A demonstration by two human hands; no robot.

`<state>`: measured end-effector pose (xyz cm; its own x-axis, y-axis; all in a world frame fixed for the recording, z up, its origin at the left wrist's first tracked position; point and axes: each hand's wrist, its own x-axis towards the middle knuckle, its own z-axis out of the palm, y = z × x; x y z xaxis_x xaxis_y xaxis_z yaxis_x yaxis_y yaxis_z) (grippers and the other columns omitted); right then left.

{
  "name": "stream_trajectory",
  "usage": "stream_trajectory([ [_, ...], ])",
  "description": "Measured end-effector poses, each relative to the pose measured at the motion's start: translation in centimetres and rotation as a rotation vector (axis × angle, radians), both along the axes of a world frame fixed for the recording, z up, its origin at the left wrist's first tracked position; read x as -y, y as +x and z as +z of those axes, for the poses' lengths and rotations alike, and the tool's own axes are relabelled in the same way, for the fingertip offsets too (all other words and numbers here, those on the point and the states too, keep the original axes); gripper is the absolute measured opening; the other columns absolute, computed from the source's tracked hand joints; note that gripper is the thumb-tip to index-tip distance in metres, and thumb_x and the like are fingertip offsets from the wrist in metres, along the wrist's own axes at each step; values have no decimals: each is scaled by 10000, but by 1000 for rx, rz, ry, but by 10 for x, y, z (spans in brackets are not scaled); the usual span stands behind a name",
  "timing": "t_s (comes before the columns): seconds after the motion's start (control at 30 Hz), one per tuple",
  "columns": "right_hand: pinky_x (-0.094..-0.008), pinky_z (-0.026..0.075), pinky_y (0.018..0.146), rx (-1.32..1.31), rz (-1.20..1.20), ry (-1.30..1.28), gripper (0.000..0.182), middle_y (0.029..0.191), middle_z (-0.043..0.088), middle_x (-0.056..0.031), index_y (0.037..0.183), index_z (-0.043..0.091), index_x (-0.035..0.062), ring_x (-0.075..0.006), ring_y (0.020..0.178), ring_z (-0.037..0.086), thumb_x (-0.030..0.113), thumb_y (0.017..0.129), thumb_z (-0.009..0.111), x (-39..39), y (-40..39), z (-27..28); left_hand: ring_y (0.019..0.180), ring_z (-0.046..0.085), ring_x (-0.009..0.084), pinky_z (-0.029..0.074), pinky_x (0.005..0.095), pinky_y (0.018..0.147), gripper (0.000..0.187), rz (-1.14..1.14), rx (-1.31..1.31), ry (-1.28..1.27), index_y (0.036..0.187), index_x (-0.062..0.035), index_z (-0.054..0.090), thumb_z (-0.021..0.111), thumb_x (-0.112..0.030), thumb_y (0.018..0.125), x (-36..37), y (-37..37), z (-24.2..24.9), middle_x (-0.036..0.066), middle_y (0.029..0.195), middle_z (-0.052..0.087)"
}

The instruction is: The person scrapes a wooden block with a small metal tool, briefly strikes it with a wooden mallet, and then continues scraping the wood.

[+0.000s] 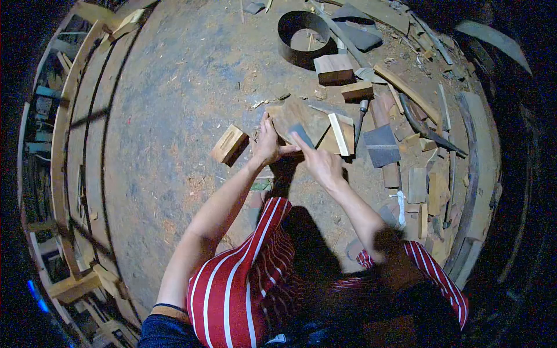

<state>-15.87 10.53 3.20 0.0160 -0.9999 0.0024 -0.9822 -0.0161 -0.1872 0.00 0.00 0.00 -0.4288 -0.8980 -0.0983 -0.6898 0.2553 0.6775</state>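
A flat wooden board (292, 112) lies on the ground in front of me. My left hand (267, 142) grips its near left edge, fingers along the side and thumb stretched to the right. My right hand (322, 165) presses a small grey piece of sandpaper (301, 135) onto the board's face with its fingertips; the curled fingers are partly hidden. Left of my left hand sits a wooden block (230, 144) with a slot in its top. Just right of the board, a pale wooden strip (339, 134) lies across another flat wood piece (328, 141).
A chisel-like tool (361, 120) lies to the right, near a dark square sheet (382, 146). Beyond are wooden blocks (335, 70) and a dark metal ring (303, 39). Offcuts (438, 185) crowd the right side. A slatted wooden frame (68, 116) stands at left.
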Motion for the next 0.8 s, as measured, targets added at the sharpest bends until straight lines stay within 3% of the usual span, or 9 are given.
stream_trajectory([
  [0.1, -409, 456, 385, -61, -14, 83, 620, 496, 554, -117, 1404, 284, 366, -277, 434, 586, 224, 859, 543, -20, -7, 3, 1367, 126, 407, 177, 593, 1059, 1310, 11, 85, 129, 1384, 72, 104, 813, -577, 495, -9, -5, 14, 211, 1497, 70],
  [0.17, -412, 457, 398, -7, -54, 57, 608, 508, 558, -125, 1394, 308, 367, -290, 457, 595, 210, 852, 533, 5, -3, 4, 1359, 135, 422, 211, 479, 1092, 1323, -4, 156, 103, 1362, 107, 101, 830, -558, 480, -2, -4, 15, 288, 1463, 77],
  [0.2, -411, 465, 414, 54, -36, -4, 611, 518, 564, -127, 1387, 326, 366, -298, 476, 602, 216, 836, 543, 21, -1, 1, 1359, 135, 422, 211, 479, 1092, 1323, -8, 161, 95, 1362, 107, 101, 830, -558, 480, 0, -3, 19, 288, 1463, 77],
  [0.33, -437, 477, 449, 121, -55, -83, 605, 552, 586, -139, 1372, 353, 370, -314, 501, 610, 229, 821, 560, 56, 3, 1, 1366, 140, 396, 209, 516, 1081, 1320, 5, 193, 158, 1363, 96, 112, 831, -563, 473, 0, -4, 27, 265, 1471, 82],
  [0.5, -453, 479, 472, 86, -138, 68, 564, 568, 588, -154, 1365, 348, 397, -318, 520, 614, 238, 853, 524, 1, -9, 5, 1371, 143, 378, 209, 523, 1077, 1309, 1, 141, 136, 1356, 93, 125, 830, -567, 471, 0, -3, 20, 249, 1475, 87],
  [0.57, -455, 478, 474, 99, -174, 151, 546, 568, 587, -156, 1362, 347, 406, -318, 522, 614, 243, 867, 511, -12, -13, 9, 1364, 131, 399, 173, 628, 1038, 1353, 5, 147, 145, 1396, 35, 60, 817, -602, 474, 1, -1, 14, 249, 1467, 109],
  [0.63, -454, 472, 468, 59, -190, 155, 517, 570, 587, -152, 1357, 346, 418, -324, 524, 611, 256, 887, 489, -18, -14, 12, 1358, 138, 404, 167, 628, 1040, 1349, -4, 57, 61, 1397, 36, 66, 820, -597, 474, 2, 2, -14, 259, 1456, 122],
  [0.7, -461, 473, 479, 114, -209, 183, 512, 604, 600, -164, 1358, 344, 418, -339, 553, 616, 255, 892, 480, -2, -16, 13, 1352, 146, 410, 161, 629, 1042, 1346, -24, -38, -39, 1397, 37, 73, 824, -591, 473, 6, 4, -28, 268, 1446, 136],
  [0.8, -482, 479, 509, 172, -198, 132, 536, 666, 615, -187, 1370, 311, 426, -364, 608, 625, 231, 896, 468, 33, -17, 5, 1364, 121, 406, 155, 646, 1033, 1340, -19, 79, 10, 1404, 25, 76, 802, -620, 481, 5, 0, -10, 259, 1464, 104],
])
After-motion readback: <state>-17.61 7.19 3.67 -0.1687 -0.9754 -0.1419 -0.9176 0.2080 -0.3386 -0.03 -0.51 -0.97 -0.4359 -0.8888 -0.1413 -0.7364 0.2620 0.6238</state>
